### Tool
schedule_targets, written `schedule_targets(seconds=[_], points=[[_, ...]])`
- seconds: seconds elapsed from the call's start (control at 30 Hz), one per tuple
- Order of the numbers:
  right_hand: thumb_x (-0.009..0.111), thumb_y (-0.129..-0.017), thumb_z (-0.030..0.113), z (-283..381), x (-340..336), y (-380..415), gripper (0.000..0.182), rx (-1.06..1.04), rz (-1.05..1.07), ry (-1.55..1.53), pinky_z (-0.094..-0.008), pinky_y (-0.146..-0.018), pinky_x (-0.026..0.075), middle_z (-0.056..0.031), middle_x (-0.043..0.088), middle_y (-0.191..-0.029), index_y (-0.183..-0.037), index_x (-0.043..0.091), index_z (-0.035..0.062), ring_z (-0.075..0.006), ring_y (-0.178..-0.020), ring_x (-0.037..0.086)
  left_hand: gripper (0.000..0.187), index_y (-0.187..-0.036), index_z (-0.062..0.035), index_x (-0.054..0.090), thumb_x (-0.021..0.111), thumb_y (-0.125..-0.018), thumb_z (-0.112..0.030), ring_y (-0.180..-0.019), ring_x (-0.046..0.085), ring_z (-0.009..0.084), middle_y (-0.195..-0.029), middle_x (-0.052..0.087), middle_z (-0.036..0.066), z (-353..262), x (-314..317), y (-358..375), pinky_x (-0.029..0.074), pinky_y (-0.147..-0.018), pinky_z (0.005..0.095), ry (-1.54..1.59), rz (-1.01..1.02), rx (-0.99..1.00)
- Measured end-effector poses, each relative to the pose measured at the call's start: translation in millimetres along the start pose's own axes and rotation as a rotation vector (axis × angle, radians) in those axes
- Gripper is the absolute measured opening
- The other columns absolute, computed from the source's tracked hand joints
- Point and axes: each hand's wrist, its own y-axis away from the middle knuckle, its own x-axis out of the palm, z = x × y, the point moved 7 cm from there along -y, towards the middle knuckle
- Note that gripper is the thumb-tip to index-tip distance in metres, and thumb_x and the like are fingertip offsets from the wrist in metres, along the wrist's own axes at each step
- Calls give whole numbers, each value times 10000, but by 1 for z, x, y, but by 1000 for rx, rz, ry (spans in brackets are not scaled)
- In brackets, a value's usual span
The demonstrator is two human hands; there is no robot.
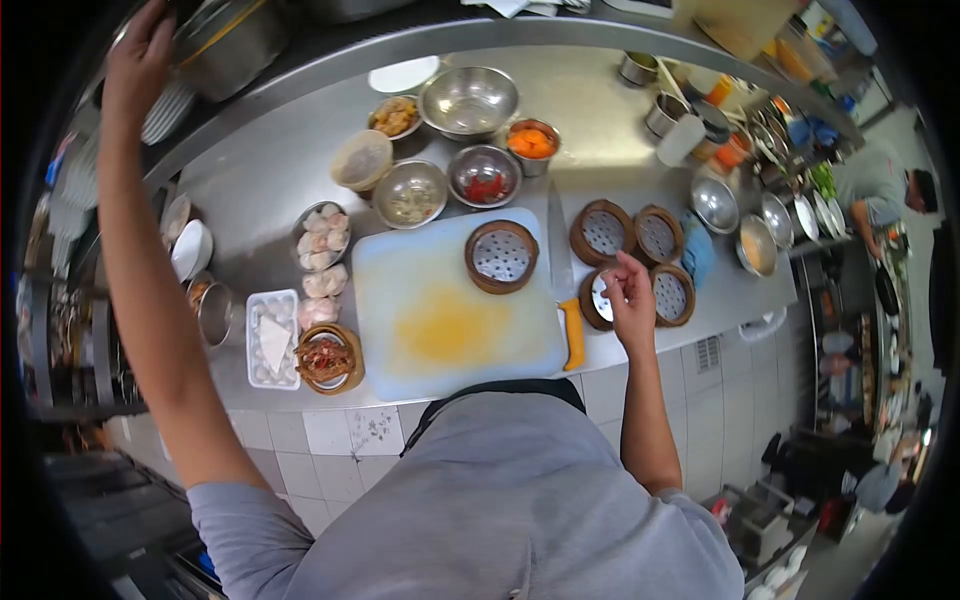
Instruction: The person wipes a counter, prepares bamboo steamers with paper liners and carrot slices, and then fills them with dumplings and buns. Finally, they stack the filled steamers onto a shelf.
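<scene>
My left hand [138, 60] is raised to the upper shelf at the top left, beside a large metal pot [228, 48]; its fingertips are cut off or hidden at the frame edge. Bent fingers of my right hand [630, 292] hover over a round steamer basket [597, 298], one of several with perforated metal bottoms. Another steamer basket [501, 257] sits on the stained white cutting board [450, 345]. Beside the board lies a knife with a yellow handle [573, 335]. At the board's left is a basket holding reddish food [325, 360].
A metal shelf edge [400, 48] crosses above the counter. Metal bowls [468, 103], a cup of orange pieces [532, 143] and a white tray [272, 340] stand around the board. Bottles and utensils crowd the right. A co-worker [880, 195] is at the far right, another person [870, 485] lower down.
</scene>
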Motion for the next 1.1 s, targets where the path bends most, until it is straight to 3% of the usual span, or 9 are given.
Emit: schedule_targets(seconds=[0.07, 0.17, 0.47, 0.6, 0.7, 0.73, 0.83, 0.9, 1.1], points=[[616, -962, 29, 4, -20, 4, 418, 15, -98, -26, -236, -713, 517, -42, 624, -946, -1359, 485, 13, -95, -804, 590, 492, -1434, -57, 514, 408, -1047, -343, -1382, 451, 242, -1470, 518, 118, 91, 24, 10, 295, -1156, 344, 5, 306, -201], [613, -969, 45, 4, -67, 8, 408, 5, -241, -51, -231, -691, 511, -46, 633, -946, -1355, 485, 7, -87, -794, 588, 557, -1453, -98, 505, 333, -1050, -442, -1420, 404, 255, -1514, 470, 108, 38, 37, 7, 274, -1171, 355, 75, 422, -264], [612, -975, 66, 16, -117, 12, 326, -5, -434, -93, -205, -697, 489, -23, 633, -953, -1292, 553, 26, -70, -799, 573, 467, -1415, -96, 555, 456, -1056, -379, -1358, 477, 187, -1421, 570, 106, 61, 34, 14, 311, -1142, 297, 112, 197, -205], [655, -934, 61, -9, -95, -26, 237, 86, -324, 85, -206, -691, 445, 10, 605, -894, -1171, 661, 50, -63, -754, 515, 313, -1169, 20, 660, 584, -1013, -240, -994, 647, 160, -1087, 702, 87, -75, -16, 36, 475, -909, 269, -126, -246, -197], [666, -911, 48, -11, -45, -68, 235, 41, -57, 293, -252, -738, 488, -19, 646, -923, -1146, 682, 39, -90, -800, 574, 179, -1008, 6, 676, 660, -946, -161, -830, 639, 170, -981, 713, 126, -147, 7, 93, 497, -772, 286, 383, -511, -254], [663, -904, 70, -7, -21, -87, 242, -76, -2, 202, -299, -806, 517, -78, 689, -989, -1141, 692, 33, -159, -877, 645, 106, -962, -5, 668, 688, -882, -72, -769, 633, 183, -891, 701, 147, -174, 35, 110, 491, -740, 269, 678, -426, -195], [633, -913, 109, -5, 38, -165, 285, -126, 177, 395, -341, -877, 522, -160, 693, -1092, -1189, 672, 49, -286, -982, 676, 60, -922, -25, 665, 657, -862, -31, -767, 608, 145, -847, 659, 69, -249, 143, 171, 475, -646, 281, 636, 103, -351], [614, -899, 83, -10, 74, -224, 271, -243, 169, 450, -367, -881, 533, -167, 696, -1115, -1160, 679, 44, -315, -1023, 675, 90, -985, -24, 673, 629, -930, -80, -766, 603, 152, -888, 644, 72, -262, 231, 252, 478, -657, 278, 819, 341, -740], [665, -849, 189, -43, 160, -321, 187, -246, 503, 1283, -431, -823, 569, -149, 733, -1012, -976, 731, 68, -318, -969, 705, 117, -1024, -25, 680, 624, -963, -108, -737, 591, 119, -892, 659, 54, -331, 283, 350, 477, -660, 256, 856, 495, -988]])
